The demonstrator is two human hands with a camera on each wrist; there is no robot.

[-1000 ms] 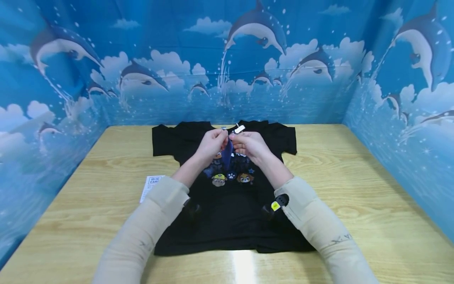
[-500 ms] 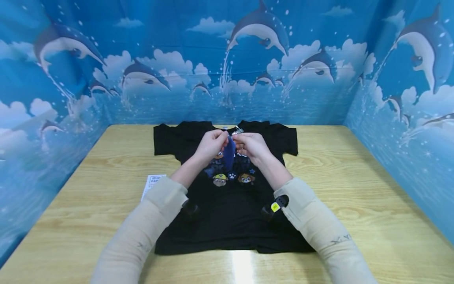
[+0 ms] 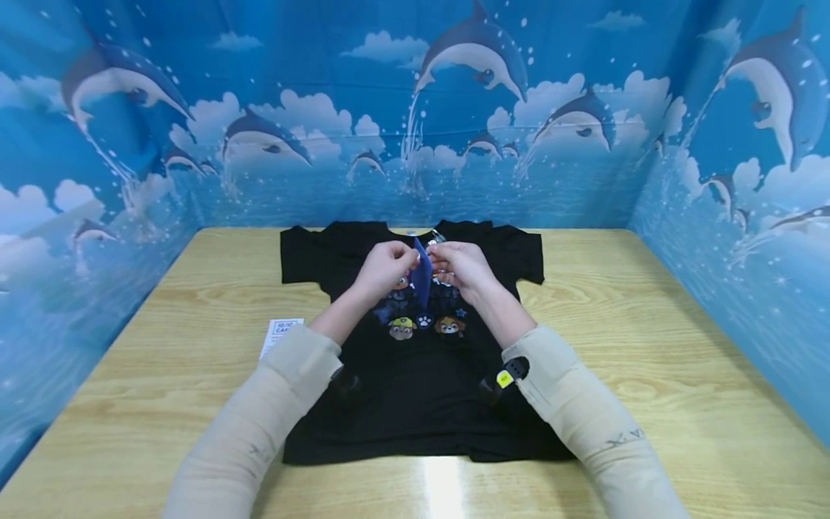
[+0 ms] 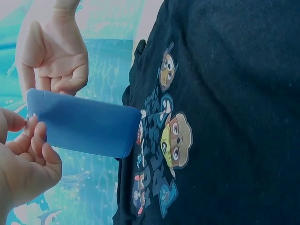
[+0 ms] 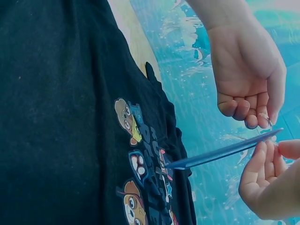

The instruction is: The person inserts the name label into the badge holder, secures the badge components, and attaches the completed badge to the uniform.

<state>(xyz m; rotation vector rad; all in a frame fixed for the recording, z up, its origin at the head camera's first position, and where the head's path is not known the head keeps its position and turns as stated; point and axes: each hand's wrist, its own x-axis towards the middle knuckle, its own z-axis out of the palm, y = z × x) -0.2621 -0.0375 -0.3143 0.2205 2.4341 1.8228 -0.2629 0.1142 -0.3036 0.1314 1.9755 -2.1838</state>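
Observation:
A flat blue card holder (image 3: 422, 274) with rounded corners hangs on edge between the hands, above the black T-shirt (image 3: 415, 404). My right hand (image 3: 463, 267) holds its top end, fingers against one face, as the right wrist view shows the holder (image 5: 225, 153) edge-on. My left hand (image 3: 387, 270) pinches a small metal piece (image 5: 267, 119) right at the holder's top end. Left fingertips in the left wrist view cover most of this piece (image 4: 33, 116). A shiny clip (image 3: 438, 236) shows just behind the right fingers, partly hidden.
The T-shirt lies spread on a wooden table (image 3: 648, 346), cartoon dog faces (image 3: 424, 324) printed on its chest. A white paper (image 3: 282, 330) marked ID/IC CARD is partly under the left sleeve. Dolphin-print curtains (image 3: 415, 180) enclose the back and sides.
The blue holder's top edge has come into view between the hands, as the left fingers shifted slightly left. The white-and-metal clip by the right hand has turned and shows less than a second ago.

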